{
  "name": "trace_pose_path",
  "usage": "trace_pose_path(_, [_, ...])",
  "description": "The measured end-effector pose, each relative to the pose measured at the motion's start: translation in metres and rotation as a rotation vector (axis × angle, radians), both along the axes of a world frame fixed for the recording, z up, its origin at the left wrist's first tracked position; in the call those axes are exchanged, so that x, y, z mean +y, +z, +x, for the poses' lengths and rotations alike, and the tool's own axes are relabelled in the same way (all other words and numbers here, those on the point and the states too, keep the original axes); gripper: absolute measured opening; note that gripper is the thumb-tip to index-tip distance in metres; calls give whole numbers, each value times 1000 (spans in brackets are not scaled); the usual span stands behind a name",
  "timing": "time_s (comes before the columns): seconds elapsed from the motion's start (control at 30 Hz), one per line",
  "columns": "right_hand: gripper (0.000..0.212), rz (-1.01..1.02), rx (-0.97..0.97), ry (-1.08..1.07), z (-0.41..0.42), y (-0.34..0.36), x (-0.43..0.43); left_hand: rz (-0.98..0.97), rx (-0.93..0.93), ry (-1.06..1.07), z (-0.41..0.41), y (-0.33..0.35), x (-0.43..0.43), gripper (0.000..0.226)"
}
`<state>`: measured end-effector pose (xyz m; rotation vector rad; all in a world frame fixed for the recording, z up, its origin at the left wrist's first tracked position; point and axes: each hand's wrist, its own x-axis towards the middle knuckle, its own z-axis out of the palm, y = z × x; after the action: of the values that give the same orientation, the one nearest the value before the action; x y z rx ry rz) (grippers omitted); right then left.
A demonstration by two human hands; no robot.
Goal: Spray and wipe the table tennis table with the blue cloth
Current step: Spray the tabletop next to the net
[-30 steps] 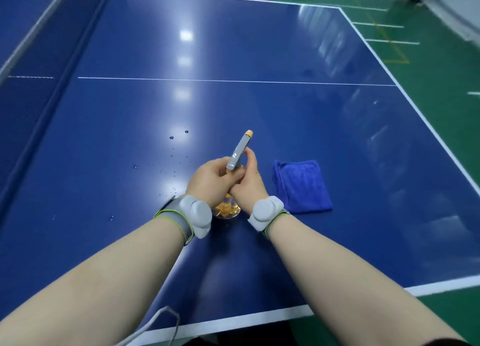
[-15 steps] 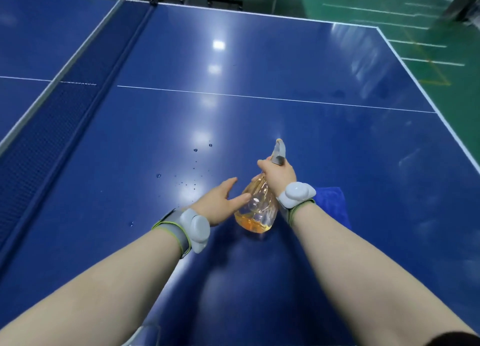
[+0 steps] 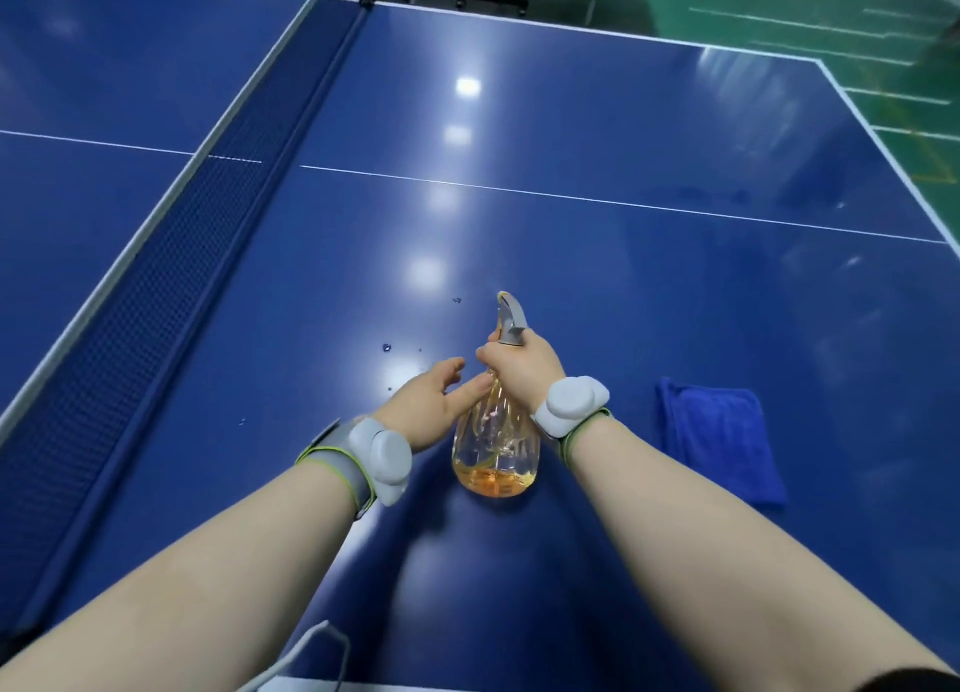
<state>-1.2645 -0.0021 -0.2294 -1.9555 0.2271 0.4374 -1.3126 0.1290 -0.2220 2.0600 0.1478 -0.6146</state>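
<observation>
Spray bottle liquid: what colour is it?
Orange, pooled at the bottom of the clear spray bottle; head view.

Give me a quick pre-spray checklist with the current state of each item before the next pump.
1. Right hand gripping the spray bottle neck: ok.
2. Nozzle aimed away from the person, across the table: ok.
3. Liquid left in the bottle: ok, amber liquid at the bottom.
4. Left hand out of the spray path: ok, open beside the bottle, behind the nozzle.
5. Blue cloth within reach: ok, folded on the table to the right.
6. Finger on the trigger: cannot tell.
</observation>
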Motion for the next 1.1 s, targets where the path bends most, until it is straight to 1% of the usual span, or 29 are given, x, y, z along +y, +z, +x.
trace_pose_path(0.07, [6, 47, -9, -4, -9, -1, 21, -9, 14, 3, -7, 0, 21, 67])
trace_pose_path(0.13, [26, 99, 12, -2, -18, -3, 44, -11, 21, -4, -15, -1, 46, 66])
trace_pose_path(0.17, [30, 107, 19, 9, -21, -3, 54, -9, 21, -8, -18, -2, 56, 64])
trace_pose_path(0.27, [18, 69, 17, 52, -34, -1, 90, -26, 14, -22, -31, 0, 89, 54])
trace_pose_path(0.33, [15, 57, 28, 53, -43, 1, 112, -38, 11, -32, -40, 1, 109, 49])
trace_pose_path(0.4, [24, 92, 36, 70, -50, 2, 130, -35, 4, -54, -48, 1, 126, 46])
trace_pose_path(0.47, [40, 143, 52, 117, -58, 5, 142, -29, 7, -88, -54, 2, 139, 41])
trace_pose_path(0.53, [47, 182, 50, 125, -64, 6, 148, -10, 20, -136, -58, 0, 148, 40])
trace_pose_path(0.57, [46, 199, 54, 87, -69, 5, 148, -6, 29, -156, -59, -2, 151, 46])
trace_pose_path(0.6, [44, 209, 62, 27, -74, 3, 147, -8, 41, -176, -60, -6, 153, 57])
trace_pose_path(0.7, [26, 226, 48, -196, -90, -3, 137, -12, 86, -250, -67, -14, 147, 106])
trace_pose_path(0.73, [23, 218, 35, -248, -96, -3, 131, -17, 93, -273, -69, -17, 141, 117])
trace_pose_path(0.8, [20, 212, 14, -291, -110, -1, 118, -16, 102, -331, -75, -23, 128, 124])
trace_pose_path(0.83, [21, 220, 4, -300, -116, -1, 111, -26, 105, -354, -77, -28, 122, 123])
trace_pose_path(0.9, [34, 272, -33, -324, -129, -4, 97, -44, 103, -401, -81, -37, 110, 116])
trace_pose_path(0.97, [47, 322, -76, -375, -141, -8, 85, -40, 84, -446, -88, -33, 98, 99])
trace_pose_path(1.03, [45, 335, -74, -442, -149, -14, 76, -63, 95, -463, -96, -23, 88, 89])
trace_pose_path(1.1, [34, 296, -42, -528, -157, -17, 64, -44, 102, -515, -102, -19, 76, 73])
